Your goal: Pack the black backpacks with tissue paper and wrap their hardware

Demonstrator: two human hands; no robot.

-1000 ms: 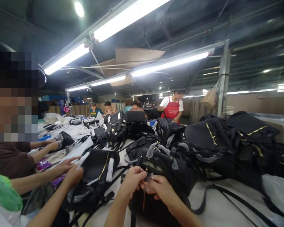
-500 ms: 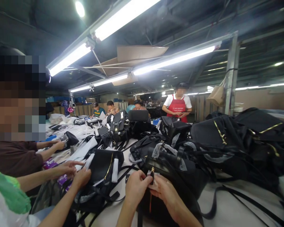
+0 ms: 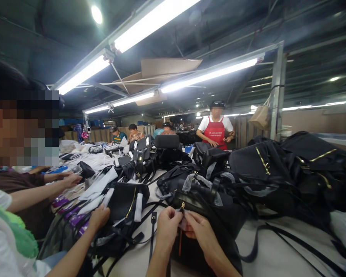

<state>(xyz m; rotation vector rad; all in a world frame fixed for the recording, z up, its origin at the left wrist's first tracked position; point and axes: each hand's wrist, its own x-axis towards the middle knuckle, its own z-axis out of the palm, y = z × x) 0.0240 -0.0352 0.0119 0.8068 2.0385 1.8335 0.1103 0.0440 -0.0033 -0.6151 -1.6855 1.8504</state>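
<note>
My left hand [image 3: 167,227] and my right hand [image 3: 198,229] meet at the bottom centre over a black bag [image 3: 219,219] that lies on the white table [image 3: 276,250]. Both hands are closed in a pinch on a small gold zipper pull [image 3: 182,209] and the clear wrapping around it at the bag's top edge. A thin reddish strip [image 3: 180,242] hangs below my fingers. The bag's black strap [image 3: 259,246] trails to the right across the table.
A tall pile of black bags with gold zips [image 3: 276,169] fills the right and middle. A co-worker's hand [image 3: 99,217] at left holds another black bag [image 3: 127,200]. A person in a red apron [image 3: 216,129] stands beyond the pile; others sit far back.
My hands have stayed pinched at the zipper pull, shifting slightly. The co-worker at left drew one hand back from their bag. The person in the red apron lowered both hands toward the bags.
</note>
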